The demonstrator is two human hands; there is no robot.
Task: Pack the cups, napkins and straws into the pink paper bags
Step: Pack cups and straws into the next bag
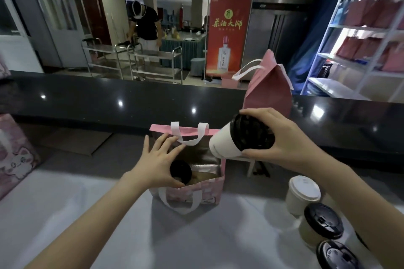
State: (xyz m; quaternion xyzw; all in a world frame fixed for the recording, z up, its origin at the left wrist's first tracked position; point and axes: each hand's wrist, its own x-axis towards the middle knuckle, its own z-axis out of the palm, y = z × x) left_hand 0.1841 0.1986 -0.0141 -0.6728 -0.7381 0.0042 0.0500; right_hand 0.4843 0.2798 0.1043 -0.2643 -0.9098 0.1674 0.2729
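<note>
white paper and a black lid sit in the curled fingers (262, 113) of the right hand (284, 137), which clasp the top end of a cup (223, 142). that held cup is tipped on its side in the air, its base pointing at the far right corner of the open pink bag (196, 190), just above the rim and not yet inside.

the left hand (155, 164) lies spread at the bag's left side. its fingers (161, 142) are straight and fanned over the rim, and grasp nothing. the thumb sits beside the black lid of a second cup (180, 171), which already stands in the bag's near left corner. the hand seems to be steadying the mouth of the bag.

judged from this, the packing of this bag is partly done: one cup is in and another is about to follow. three more cups wait on the white table (196, 236) to the right, one with a white lid (303, 189) and two with black lids (323, 220). no napkins or straws can be made out, in the bag or on the table, so those steps look undone.

farther out, another pink bag (271, 91) stands on the dark counter (109, 98); whether it is filled cannot be told.
</note>
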